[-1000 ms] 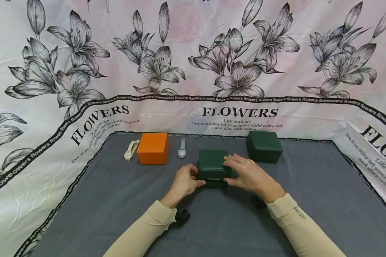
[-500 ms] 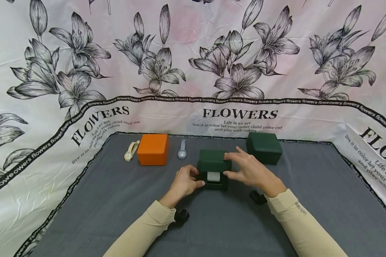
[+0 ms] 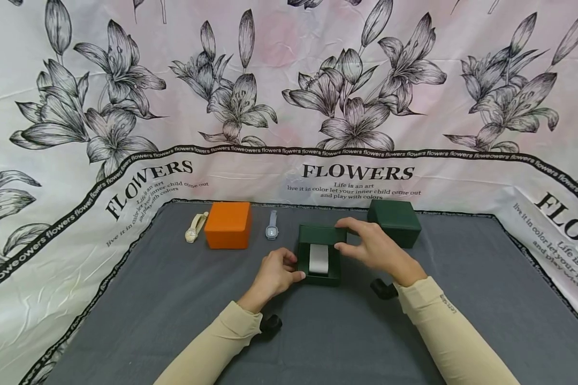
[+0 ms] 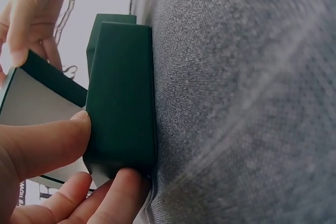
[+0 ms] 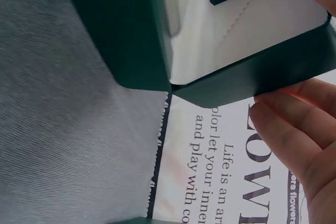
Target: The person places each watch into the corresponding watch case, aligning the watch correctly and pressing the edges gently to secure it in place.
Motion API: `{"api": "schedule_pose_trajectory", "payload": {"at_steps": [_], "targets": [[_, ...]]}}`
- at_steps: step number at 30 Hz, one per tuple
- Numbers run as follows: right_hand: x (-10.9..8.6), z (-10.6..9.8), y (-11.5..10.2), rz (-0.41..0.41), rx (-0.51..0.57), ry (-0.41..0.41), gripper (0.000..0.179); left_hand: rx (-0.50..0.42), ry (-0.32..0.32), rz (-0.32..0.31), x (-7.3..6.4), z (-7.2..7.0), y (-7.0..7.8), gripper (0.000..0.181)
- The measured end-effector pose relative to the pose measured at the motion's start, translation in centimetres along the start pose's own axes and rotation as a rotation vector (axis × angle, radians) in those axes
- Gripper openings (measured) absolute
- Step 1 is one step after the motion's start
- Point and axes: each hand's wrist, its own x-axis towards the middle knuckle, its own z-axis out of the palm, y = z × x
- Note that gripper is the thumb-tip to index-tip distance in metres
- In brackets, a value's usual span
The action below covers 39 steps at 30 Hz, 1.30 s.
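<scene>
A grey-covered desk (image 3: 173,299) spans the lower part of the frame beneath a lily-printed sheet (image 3: 279,112). At centre left lies a cream-strapped wristwatch (image 3: 191,235), just beside an orange box (image 3: 228,225) with its lid down. Further right, a silver wristwatch (image 3: 272,231) lies face up, its strap stretched towards the sheet.

The left hand (image 3: 275,271), in a beige sleeve (image 3: 209,342) with a black device (image 3: 270,325) at the wrist, comes in from the lower left. Its fingers are bent against the left side of a dark green watch box (image 3: 324,280), thumb at the near corner, gripping the base. That box stands just right of the frame's centre, its lid (image 3: 320,233) raised, a pale grey cushion (image 3: 319,259) inside.

The right hand (image 3: 377,248) pinches the lid's right edge, thumb on the inner rim, the other fingers against the outside, only the lid's edge between them. Behind it, at centre right, sits a closed green box (image 3: 394,223), apart from the watch box.
</scene>
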Motion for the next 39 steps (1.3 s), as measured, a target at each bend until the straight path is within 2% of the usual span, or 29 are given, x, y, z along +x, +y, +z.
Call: {"api": "schedule_pose_trajectory", "payload": {"at_steps": [8,15,22,33,39], "targets": [[1.5,-0.8,1.1,0.059,0.050,0.046,0.046,-0.005,0.008,-0.004,0.0,0.2,0.0,0.032],[2.5,-1.2,2.3,0.145,0.080,0.044,0.050,-0.003,0.010,-0.013,0.0,0.4,-0.1,0.031],[3.3,-1.3,2.9,0.201,0.125,0.041,0.049,0.004,0.030,0.014,-0.2,0.4,0.1,0.031],[3.6,-1.0,3.1,0.235,0.134,0.044,0.051,-0.025,0.029,0.030,-0.5,0.4,0.3,0.032],[2.4,-0.6,2.3,0.248,0.126,0.046,0.067,-0.028,0.023,0.030,-0.4,0.4,0.2,0.032]]}}
